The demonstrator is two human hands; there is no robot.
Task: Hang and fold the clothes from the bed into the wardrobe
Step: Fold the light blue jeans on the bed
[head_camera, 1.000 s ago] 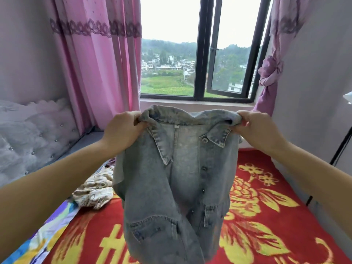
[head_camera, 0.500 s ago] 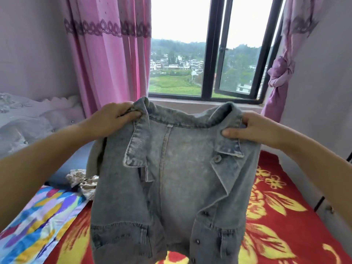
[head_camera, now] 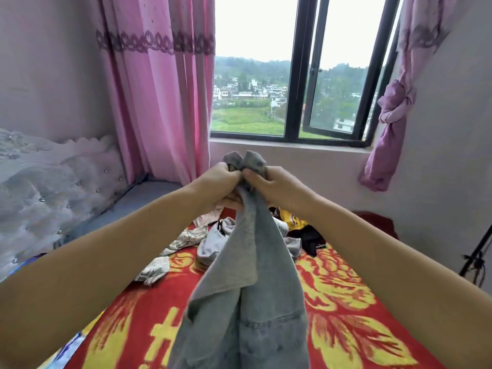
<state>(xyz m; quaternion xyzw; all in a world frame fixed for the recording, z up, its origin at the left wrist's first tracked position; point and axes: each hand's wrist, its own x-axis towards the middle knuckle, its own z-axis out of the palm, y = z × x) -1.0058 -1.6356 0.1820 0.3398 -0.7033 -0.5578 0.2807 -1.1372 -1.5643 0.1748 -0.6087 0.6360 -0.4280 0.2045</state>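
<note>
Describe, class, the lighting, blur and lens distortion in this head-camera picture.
Head view: daylight from the black-framed window blows the sky out white; the faded grey denim jacket and red-and-yellow floral blanket smear with motion blur near the bottom; the wide-angle lens stretches both forearms and bends the window frame.

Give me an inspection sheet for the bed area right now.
Surface: red and yellow blanket covers the bed.
Job's things: denim jacket held up, its two halves brought together.
Clutter: loose clothes pile on the blanket behind the jacket.
Grippers: left hand and right hand both grip the jacket's top, fingers curled.
Cables: dark stand with cord at right wall.
Surroundings: pink curtain, window, padded headboard.
</note>
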